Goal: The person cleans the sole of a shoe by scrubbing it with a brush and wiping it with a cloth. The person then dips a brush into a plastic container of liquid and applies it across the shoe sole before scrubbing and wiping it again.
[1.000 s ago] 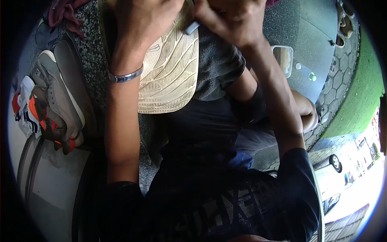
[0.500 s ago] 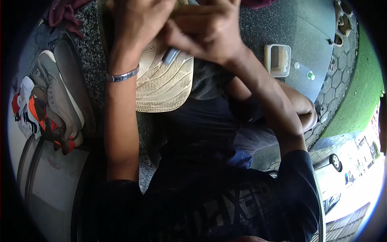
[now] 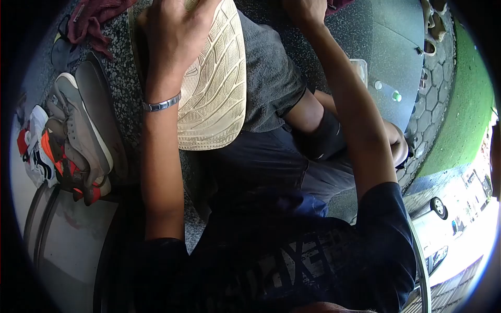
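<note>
A shoe [image 3: 214, 99] lies sole up over my lap, its cream, grooved sole facing me. My left hand [image 3: 180, 31], with a metal bracelet or watch at the wrist, is closed on the shoe's upper left part; its fingertips run past the top edge of the view. Off to the right, apart from the shoe, my right hand [image 3: 305, 10] reaches to the top edge, close to a dark red cloth [image 3: 336, 5]. Its fingers are cut off, so anything it holds is hidden. A dark grey cloth [image 3: 266, 68] lies over my leg beside the sole.
Several shoes [image 3: 83, 125] are stacked at the left, with a maroon cloth [image 3: 91, 23] above them. A clear plastic box [image 3: 360, 68] is partly behind my right forearm. Near it lies a small bottle with a green cap [image 3: 396, 96]. More footwear [image 3: 434, 26] stands at the far right.
My right hand has moved away from the sole, up and to the right. The small grey stick-like thing that showed between the hands is out of sight. My left hand stays on the shoe.
</note>
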`<action>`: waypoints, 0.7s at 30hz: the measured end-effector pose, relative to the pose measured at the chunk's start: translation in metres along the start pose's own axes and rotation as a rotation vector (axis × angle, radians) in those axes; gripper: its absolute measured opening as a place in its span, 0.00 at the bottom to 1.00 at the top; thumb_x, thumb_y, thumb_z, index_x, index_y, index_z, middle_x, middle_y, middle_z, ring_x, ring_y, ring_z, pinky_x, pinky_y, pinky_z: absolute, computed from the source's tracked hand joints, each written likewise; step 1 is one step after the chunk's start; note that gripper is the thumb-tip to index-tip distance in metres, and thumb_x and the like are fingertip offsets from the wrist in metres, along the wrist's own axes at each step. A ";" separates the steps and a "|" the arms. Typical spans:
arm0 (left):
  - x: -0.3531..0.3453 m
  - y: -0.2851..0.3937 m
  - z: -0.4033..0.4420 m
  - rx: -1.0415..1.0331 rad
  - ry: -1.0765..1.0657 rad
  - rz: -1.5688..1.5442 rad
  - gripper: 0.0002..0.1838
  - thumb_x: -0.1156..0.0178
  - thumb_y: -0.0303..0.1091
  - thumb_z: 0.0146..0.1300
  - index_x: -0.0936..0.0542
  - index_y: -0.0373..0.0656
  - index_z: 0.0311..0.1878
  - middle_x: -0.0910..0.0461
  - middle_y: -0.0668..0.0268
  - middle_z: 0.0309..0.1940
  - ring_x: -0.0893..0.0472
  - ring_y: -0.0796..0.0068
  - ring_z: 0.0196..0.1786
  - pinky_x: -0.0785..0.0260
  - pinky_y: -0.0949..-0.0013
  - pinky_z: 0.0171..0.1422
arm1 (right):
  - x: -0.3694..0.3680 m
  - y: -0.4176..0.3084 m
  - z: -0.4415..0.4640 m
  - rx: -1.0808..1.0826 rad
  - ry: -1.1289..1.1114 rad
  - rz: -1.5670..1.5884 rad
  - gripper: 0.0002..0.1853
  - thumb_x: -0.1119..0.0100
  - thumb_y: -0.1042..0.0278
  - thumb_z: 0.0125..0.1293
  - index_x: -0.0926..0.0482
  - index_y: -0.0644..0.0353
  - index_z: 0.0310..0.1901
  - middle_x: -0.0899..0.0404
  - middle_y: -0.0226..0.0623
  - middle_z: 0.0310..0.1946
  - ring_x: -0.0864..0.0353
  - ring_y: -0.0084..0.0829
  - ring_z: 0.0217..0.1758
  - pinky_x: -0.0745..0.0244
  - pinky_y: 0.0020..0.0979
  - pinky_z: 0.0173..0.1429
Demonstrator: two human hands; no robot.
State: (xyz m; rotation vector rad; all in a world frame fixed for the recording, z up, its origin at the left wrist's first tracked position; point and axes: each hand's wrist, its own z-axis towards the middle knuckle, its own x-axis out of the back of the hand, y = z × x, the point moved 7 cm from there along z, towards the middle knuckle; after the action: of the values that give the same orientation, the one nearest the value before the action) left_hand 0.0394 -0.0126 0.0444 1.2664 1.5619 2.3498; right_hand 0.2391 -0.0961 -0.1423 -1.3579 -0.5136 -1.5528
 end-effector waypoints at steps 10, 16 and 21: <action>0.000 -0.034 0.007 0.082 0.102 -0.226 0.22 0.37 0.26 0.62 0.24 0.37 0.60 0.26 0.65 0.47 0.24 0.74 0.50 0.29 0.71 0.59 | 0.111 -0.136 -0.035 0.182 0.099 0.696 0.12 0.36 0.60 0.64 0.14 0.56 0.43 0.19 0.39 0.24 0.17 0.40 0.36 0.19 0.44 0.39; -0.003 -0.026 -0.001 0.080 0.133 -0.308 0.24 0.36 0.19 0.61 0.25 0.38 0.62 0.27 0.67 0.46 0.26 0.76 0.50 0.30 0.73 0.58 | 0.160 -0.168 -0.098 0.169 -0.242 0.571 0.10 0.31 0.59 0.61 0.19 0.54 0.34 0.19 0.32 0.25 0.21 0.36 0.34 0.21 0.34 0.33; -0.004 -0.024 0.005 0.134 0.107 -0.225 0.20 0.36 0.21 0.62 0.23 0.39 0.59 0.27 0.68 0.45 0.26 0.77 0.50 0.30 0.74 0.57 | 0.159 -0.124 -0.106 -0.232 -0.269 0.941 0.09 0.32 0.67 0.64 0.21 0.58 0.42 0.18 0.37 0.27 0.17 0.38 0.33 0.21 0.36 0.35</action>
State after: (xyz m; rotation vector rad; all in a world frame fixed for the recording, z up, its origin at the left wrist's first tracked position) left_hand 0.0359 0.0008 0.0245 0.9403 1.8153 2.2380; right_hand 0.0943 -0.1895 0.0074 -1.6534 0.1723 -0.6689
